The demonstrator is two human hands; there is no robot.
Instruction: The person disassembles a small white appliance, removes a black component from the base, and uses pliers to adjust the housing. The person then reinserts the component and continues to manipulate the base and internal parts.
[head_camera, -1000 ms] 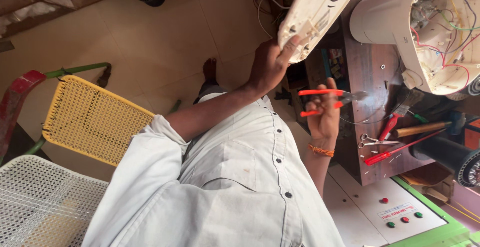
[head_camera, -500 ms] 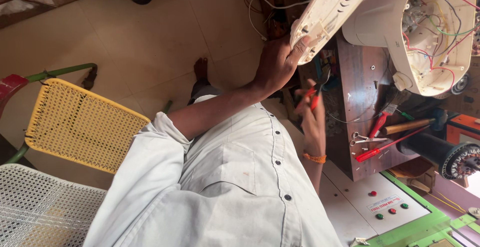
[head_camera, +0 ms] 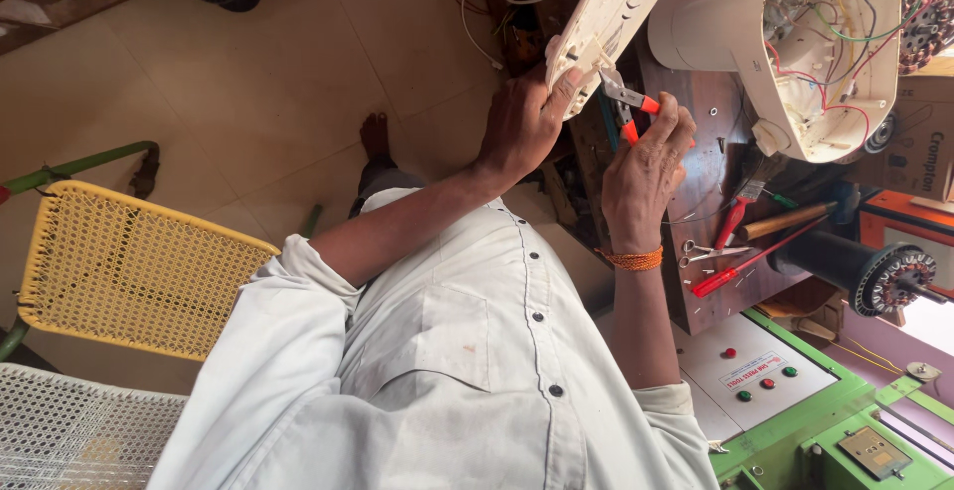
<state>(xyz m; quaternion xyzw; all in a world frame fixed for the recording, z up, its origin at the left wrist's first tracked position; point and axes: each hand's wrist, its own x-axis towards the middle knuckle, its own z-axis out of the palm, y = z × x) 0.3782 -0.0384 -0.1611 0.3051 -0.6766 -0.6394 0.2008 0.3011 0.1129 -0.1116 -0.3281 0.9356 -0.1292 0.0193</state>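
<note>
**Both hands busy at the cream panel**

Near you, your pale shirt fills the lower view, and a yellow mesh chair (head_camera: 129,266) stands on the tiled floor beside you.

Your left hand (head_camera: 522,127) is closed on the lower edge of a cream slotted panel (head_camera: 611,13) and holds it tilted above the desk (head_camera: 711,122) edge. Your right hand (head_camera: 646,167), with an orange thread at the wrist, is closed around pliers with orange handles (head_camera: 628,102); their metal tip touches the panel edge just beside your left thumb.

Farther on the dark desk lie small scissors (head_camera: 711,251) and a red screwdriver (head_camera: 745,263). Behind them stands an open cream housing (head_camera: 785,43) with coloured wires inside.
</note>
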